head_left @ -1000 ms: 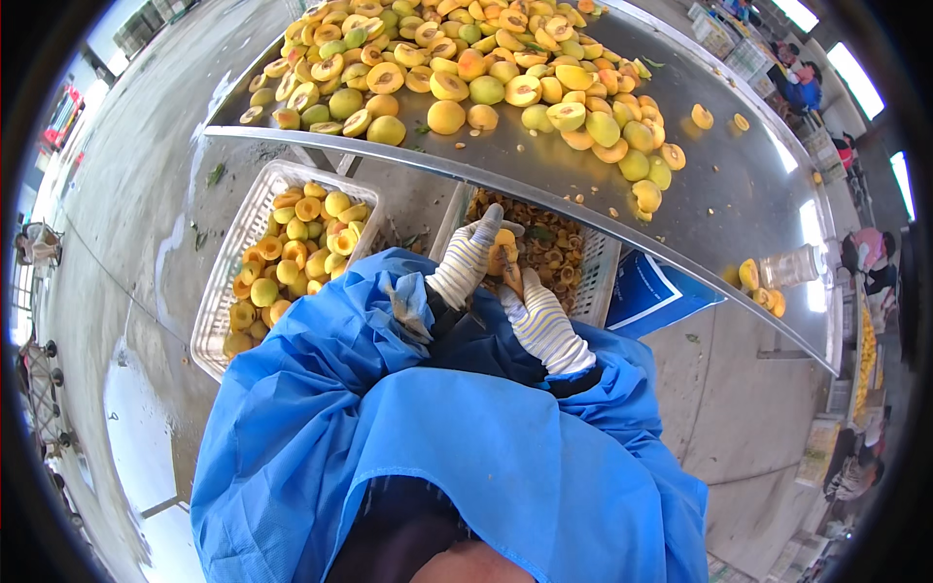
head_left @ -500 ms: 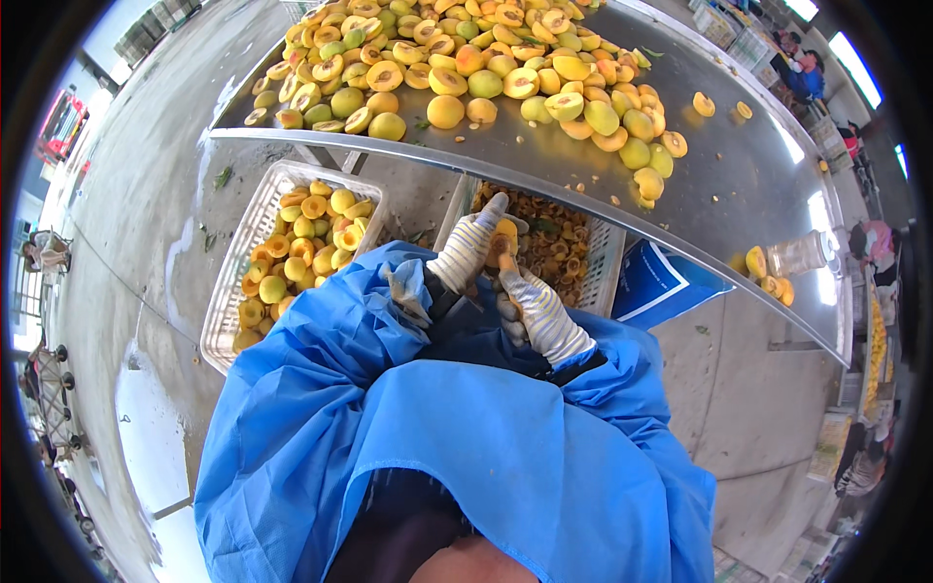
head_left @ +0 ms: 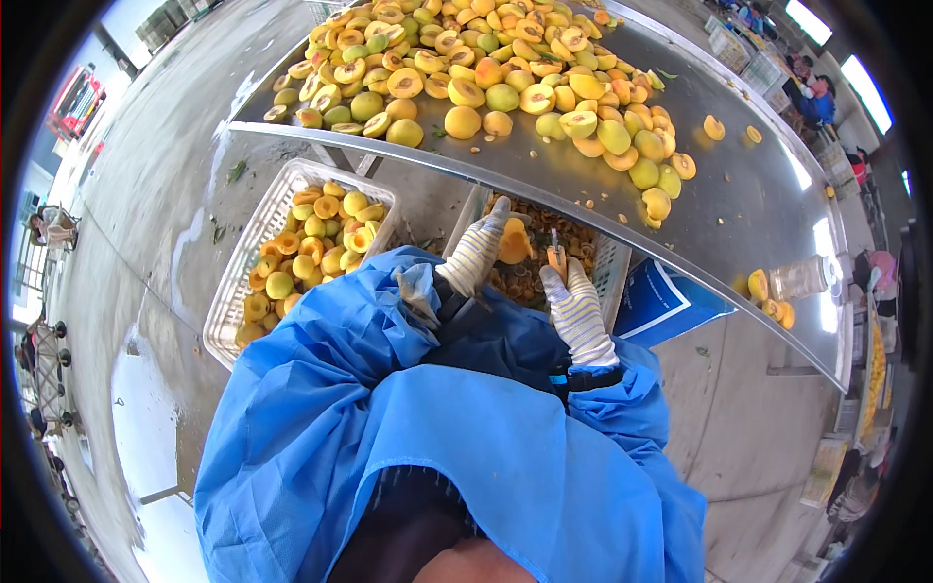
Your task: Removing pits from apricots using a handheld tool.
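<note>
My left hand, in a striped glove, grips a yellow fruit half. My right hand, gloved alike, holds a small tool with an orange-brown handle and a narrow metal tip pointing upward, a little apart from the fruit. Both are over a crate of pits and scraps beneath the front edge of a steel table. To the left, a white crate holds yellow fruit halves.
Many yellow fruits, many halved, cover the table's back. A clear plastic jar lies at its right with several pieces. A blue sheet is under the table's edge. Other people sit along the right.
My right hand has moved right, drawing the tool away from the fruit, so its metal tip now shows. My left hand still holds the fruit.
</note>
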`<state>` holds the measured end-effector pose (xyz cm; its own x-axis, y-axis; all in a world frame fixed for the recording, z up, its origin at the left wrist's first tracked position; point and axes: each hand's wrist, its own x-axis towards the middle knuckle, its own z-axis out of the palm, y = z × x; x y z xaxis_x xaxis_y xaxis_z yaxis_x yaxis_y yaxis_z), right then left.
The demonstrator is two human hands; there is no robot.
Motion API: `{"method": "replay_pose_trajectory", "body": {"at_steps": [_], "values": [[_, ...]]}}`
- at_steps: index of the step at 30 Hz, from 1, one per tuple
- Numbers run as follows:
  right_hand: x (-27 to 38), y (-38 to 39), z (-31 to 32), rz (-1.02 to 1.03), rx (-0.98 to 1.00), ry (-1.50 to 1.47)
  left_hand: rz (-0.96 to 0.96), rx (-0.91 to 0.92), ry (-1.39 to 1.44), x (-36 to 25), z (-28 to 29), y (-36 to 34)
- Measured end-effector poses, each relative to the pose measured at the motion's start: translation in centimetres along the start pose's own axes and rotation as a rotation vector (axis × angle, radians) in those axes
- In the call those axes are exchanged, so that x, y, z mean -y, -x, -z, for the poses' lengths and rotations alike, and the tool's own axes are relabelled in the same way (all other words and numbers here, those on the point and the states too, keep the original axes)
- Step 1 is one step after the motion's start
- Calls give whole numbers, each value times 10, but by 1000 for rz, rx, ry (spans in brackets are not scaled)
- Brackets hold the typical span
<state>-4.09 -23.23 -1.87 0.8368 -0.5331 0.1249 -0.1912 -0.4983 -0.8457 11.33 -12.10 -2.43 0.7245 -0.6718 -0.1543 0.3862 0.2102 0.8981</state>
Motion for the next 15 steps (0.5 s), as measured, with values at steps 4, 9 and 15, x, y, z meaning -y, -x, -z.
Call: {"method": "replay_pose_trajectory", "body": {"at_steps": [4,9,15], "values": [[43,3,-1,23,116,-33,-8,22,39,-12,1,9],[49,7,1,117,218,513,-43,-49,31,-4,12,3],[29,10,32,-15,145,514,-103,-329,-1102,-130,73,48]]}}
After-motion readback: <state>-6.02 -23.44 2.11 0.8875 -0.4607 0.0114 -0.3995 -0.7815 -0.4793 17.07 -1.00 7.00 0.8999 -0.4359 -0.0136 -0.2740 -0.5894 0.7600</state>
